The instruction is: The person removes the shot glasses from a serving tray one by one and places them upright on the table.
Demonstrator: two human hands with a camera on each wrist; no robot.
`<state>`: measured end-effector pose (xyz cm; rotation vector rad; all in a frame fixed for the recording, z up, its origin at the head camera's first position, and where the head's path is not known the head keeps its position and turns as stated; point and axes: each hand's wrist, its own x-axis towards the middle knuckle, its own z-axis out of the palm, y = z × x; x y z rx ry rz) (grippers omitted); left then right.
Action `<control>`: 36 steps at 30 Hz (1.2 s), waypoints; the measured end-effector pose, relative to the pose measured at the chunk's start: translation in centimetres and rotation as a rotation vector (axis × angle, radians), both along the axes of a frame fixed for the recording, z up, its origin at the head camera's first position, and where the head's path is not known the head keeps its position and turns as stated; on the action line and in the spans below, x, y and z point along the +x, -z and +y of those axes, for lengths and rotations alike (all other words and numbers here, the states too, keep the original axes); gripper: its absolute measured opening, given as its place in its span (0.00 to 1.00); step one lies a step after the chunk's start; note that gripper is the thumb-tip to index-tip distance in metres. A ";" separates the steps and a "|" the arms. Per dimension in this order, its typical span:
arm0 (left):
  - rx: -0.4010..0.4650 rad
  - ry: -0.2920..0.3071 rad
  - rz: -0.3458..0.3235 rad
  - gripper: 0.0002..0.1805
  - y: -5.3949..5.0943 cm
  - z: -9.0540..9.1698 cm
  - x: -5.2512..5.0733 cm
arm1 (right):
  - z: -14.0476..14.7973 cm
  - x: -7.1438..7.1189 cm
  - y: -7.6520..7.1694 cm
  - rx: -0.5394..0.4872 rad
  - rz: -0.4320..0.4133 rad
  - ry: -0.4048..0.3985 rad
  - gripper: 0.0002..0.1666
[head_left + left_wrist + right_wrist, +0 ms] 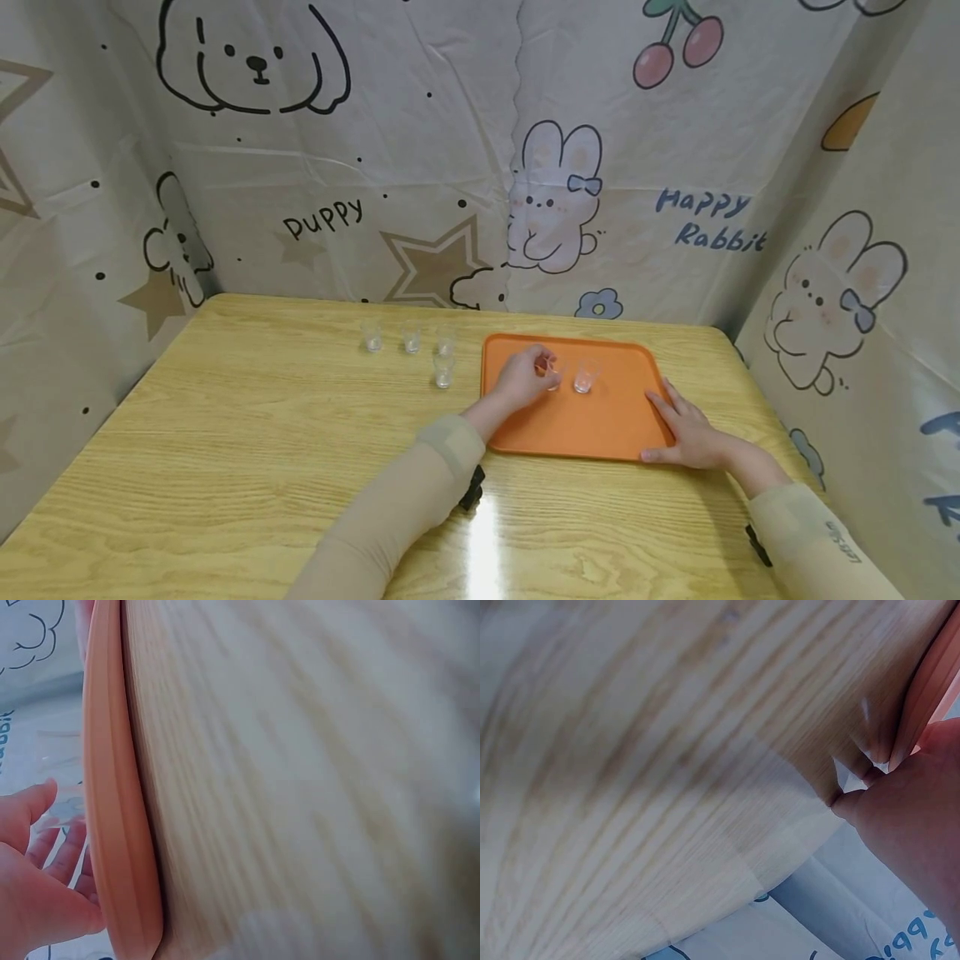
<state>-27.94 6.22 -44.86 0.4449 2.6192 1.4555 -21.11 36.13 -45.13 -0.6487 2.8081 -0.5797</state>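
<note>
An orange tray (pixel 577 425) lies on the table. Over its left part is my left hand (pixel 523 377), fingers and thumb curled round a small clear glass (pixel 553 382). Just right of that glass, another clear glass (pixel 584 380) stands upright on the tray. My right hand (pixel 692 433) rests with spread fingers on the tray's right rim. In the left wrist view the left hand (pixel 37 877) shows beside the tray's edge (pixel 124 817), the glass only faintly visible. The right wrist view has the right hand (pixel 915 802) against the tray edge (pixel 930 686).
Left of the tray, several clear glasses stand on the wooden table (pixel 262 433): three in a back row, with the leftmost glass (pixel 372 340), and one nearer glass (pixel 443 375). A printed cloth (pixel 420 167) hangs behind the table and at both sides.
</note>
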 end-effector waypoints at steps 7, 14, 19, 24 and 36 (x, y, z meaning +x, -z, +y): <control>-0.022 0.005 0.005 0.16 -0.5 -0.4 0.3 | 0.6 -0.4 1.0 0.010 -0.007 0.007 0.62; -0.006 0.035 -0.013 0.18 -2.5 -1.6 0.9 | 0.6 -0.4 1.3 0.031 -0.004 0.020 0.62; 0.019 0.065 -0.006 0.17 -4.7 -3.7 1.7 | 0.0 -0.1 0.1 0.026 -0.020 0.022 0.62; 0.015 0.077 0.023 0.17 -6.8 -6.1 2.4 | -0.5 0.1 -0.7 0.060 -0.053 0.032 0.62; 0.086 -0.016 0.037 0.19 -10.4 -13.1 4.0 | -0.4 0.1 -0.6 0.043 -0.012 0.008 0.61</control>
